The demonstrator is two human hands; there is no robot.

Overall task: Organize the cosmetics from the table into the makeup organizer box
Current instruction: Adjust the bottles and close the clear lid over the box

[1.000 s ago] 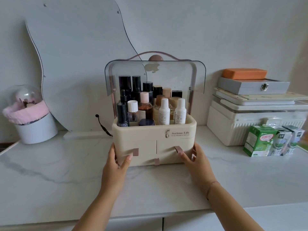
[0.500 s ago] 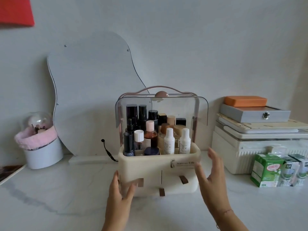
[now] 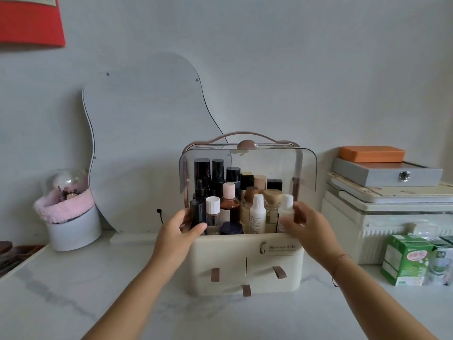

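Note:
The cream makeup organizer box (image 3: 245, 256) stands on the marble table, its upper bay packed with several bottles (image 3: 230, 204). Its smoky transparent lid (image 3: 304, 168) is swung up, with the lower edge hanging above the bottles. A pink handle (image 3: 245, 134) arches over the top. Three drawers in the front are shut, each with a brown pull tab. My left hand (image 3: 179, 231) is at the box's upper left corner, fingers spread, thumb on the front rim. My right hand (image 3: 308, 227) hovers at the upper right corner, fingers apart and blurred, in front of a white bottle.
A wavy mirror (image 3: 147, 143) leans on the wall behind the box. A white tub with pink trim (image 3: 71, 222) stands at the left. Stacked cases (image 3: 387, 207) and green cartons (image 3: 407, 261) fill the right side. A table edge runs at the far left.
Both hands left the lower front of the box and rose to its upper corners. The camera tilted up, showing more wall.

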